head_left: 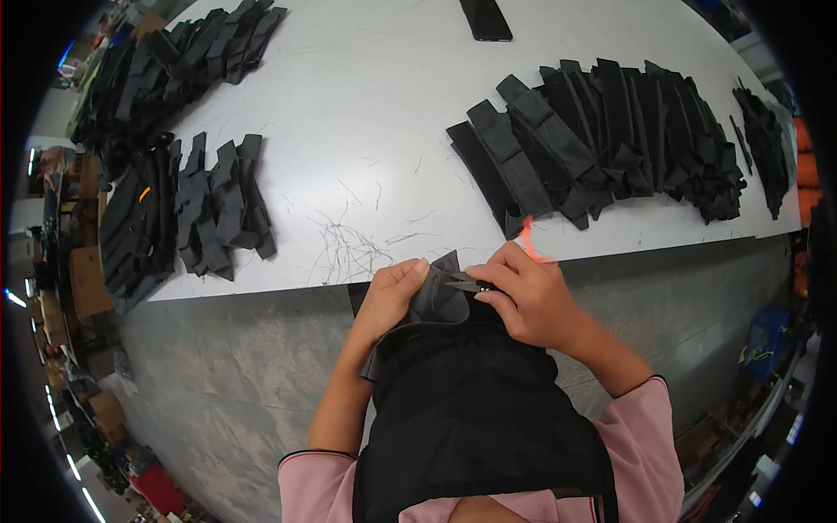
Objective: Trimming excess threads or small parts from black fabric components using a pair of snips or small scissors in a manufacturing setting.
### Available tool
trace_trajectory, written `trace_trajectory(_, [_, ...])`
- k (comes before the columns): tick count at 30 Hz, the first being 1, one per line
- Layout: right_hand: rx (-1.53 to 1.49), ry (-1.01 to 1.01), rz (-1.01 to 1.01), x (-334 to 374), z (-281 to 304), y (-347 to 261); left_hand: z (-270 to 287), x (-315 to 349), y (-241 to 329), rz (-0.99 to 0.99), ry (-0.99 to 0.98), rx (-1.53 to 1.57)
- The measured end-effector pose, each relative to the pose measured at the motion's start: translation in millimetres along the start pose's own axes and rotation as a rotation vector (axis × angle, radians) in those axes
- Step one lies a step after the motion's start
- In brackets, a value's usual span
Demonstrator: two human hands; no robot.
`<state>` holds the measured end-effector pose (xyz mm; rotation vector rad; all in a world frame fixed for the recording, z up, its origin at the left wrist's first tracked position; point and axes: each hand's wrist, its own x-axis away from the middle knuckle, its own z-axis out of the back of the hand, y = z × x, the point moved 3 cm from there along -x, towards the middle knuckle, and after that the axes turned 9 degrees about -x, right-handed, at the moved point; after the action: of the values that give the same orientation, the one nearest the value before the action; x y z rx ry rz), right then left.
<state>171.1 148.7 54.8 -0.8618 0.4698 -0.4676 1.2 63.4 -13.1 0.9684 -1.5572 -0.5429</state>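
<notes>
Pinched in my left hand [390, 296] is a dark grey fabric piece [438, 298], its lower part curling down over my black apron. My right hand [532, 292] grips small thread snips [469, 284], their pointed metal blades reaching to the fabric's upper edge. An orange-pink ribbon [527, 234] trails out by my right hand onto the table edge. Both hands are close together in front of the table's near edge. On the table just beyond my left hand lie many loose dark thread ends [347, 248].
A long row of dark fabric strips [610, 131] lies on the white table [349, 105] at the right. Smaller strips [225, 200] and a black fabric heap [166, 70] occupy the left. A phone [486, 19] rests at the far side. More black pieces [765, 144] lie far right.
</notes>
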Motion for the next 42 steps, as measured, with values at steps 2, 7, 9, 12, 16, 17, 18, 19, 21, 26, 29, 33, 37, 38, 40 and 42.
trace_trajectory(2, [0.02, 0.003, 0.007, -1.4, -2.6, -1.1, -2.1, 0.7, 0.8, -0.005, -0.009, 0.009])
trace_trajectory(7, [0.073, 0.028, 0.093, -7.0, -8.9, -6.3, -6.7, 3.8, 0.3, -0.039, 0.007, 0.029])
trace_trajectory(9, [0.097, 0.031, 0.092, -7.2, -9.9, -8.7, -8.1, 5.5, 1.8, -0.059, 0.032, 0.025])
trace_trajectory(12, [0.16, 0.047, 0.102, -4.2, -13.9, -7.4, -10.0, 8.4, 2.4, -0.061, 0.084, -0.002])
trace_trajectory(16, [0.166, 0.103, 0.094, 0.7, -13.5, -5.6, -10.0, 6.2, -2.8, -0.082, 0.085, 0.015])
trace_trajectory(17, [0.166, 0.1, 0.095, 0.2, -12.6, -8.3, -9.9, 6.3, -1.6, -0.104, 0.115, -0.02])
trace_trajectory(18, [0.136, 0.115, 0.092, -0.3, -9.8, -12.9, -10.1, 6.9, -1.1, -0.124, 0.144, -0.054])
trace_trajectory(19, [0.107, 0.129, 0.088, -0.5, -8.4, -15.5, -10.5, 7.2, -1.0, -0.123, 0.145, -0.051])
trace_trajectory(21, [0.124, 0.107, 0.084, -2.8, -12.6, -13.5, -10.2, 7.3, 0.3, -0.135, 0.179, -0.135])
trace_trajectory(26, [0.089, 0.123, 0.057, -2.2, -13.3, -9.1, -5.8, 6.6, -3.1, -0.14, 0.17, -0.167])
trace_trajectory(29, [0.045, 0.073, 0.019, -3.1, -12.5, -7.6, -2.4, 5.8, -7.7, -0.107, 0.121, -0.156])
trace_trajectory(33, [0.021, -0.033, 0.041, -1.7, -4.2, -11.8, 2.2, 3.0, -9.7, -0.044, 0.06, -0.092])
trace_trajectory(37, [0.002, -0.197, -0.024, -5.8, -9.3, -11.4, -2.8, 5.4, -2.9, -0.059, 0.106, -0.029])
trace_trajectory(38, [0.001, -0.202, -0.022, -7.6, -8.6, -10.9, -1.3, 4.4, -6.0, -0.051, 0.102, -0.058])
trace_trajectory(40, [-0.022, -0.282, -0.023, -10.8, -9.6, -10.8, 1.5, 3.8, -10.8, -0.04, 0.099, -0.085])
trace_trajectory(42, [-0.013, -0.317, -0.022, -13.2, -11.1, -11.5, 0.9, 4.1, -14.3, -0.027, 0.017, -0.052])
